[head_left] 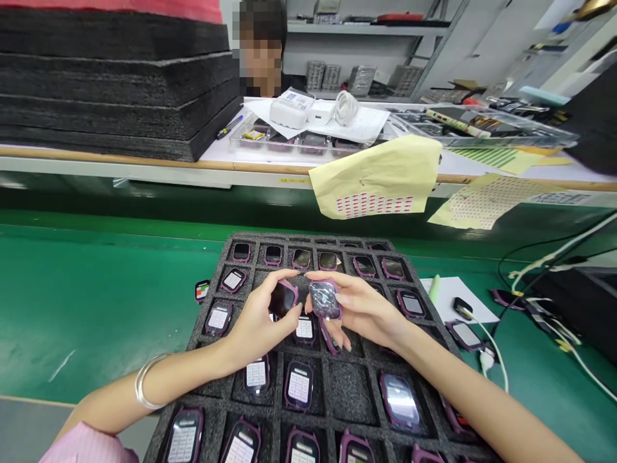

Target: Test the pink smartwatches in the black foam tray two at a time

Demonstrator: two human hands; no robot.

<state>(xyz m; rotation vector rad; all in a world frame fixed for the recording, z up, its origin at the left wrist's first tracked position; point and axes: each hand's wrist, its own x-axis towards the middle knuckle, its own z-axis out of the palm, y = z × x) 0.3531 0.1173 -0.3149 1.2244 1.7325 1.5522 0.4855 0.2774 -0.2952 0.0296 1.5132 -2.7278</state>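
My left hand is closed round a purple-framed smartwatch with a dark screen. Beside it, my right hand grips a second purple smartwatch, its glossy face lit and turned up toward me. Both watches are held close together above a black foam tray with square compartments. More purple smartwatches, such as one with a white list on its screen, lie in the compartments. Under my right fingers, another purple watch edge shows, partly hidden by the hand.
The tray rests on a green work surface. Stacked black foam stands on the shelf at left. Yellow sticker sheets hang over the shelf edge. White cables and a loose watch lie at right. A person is behind the shelf.
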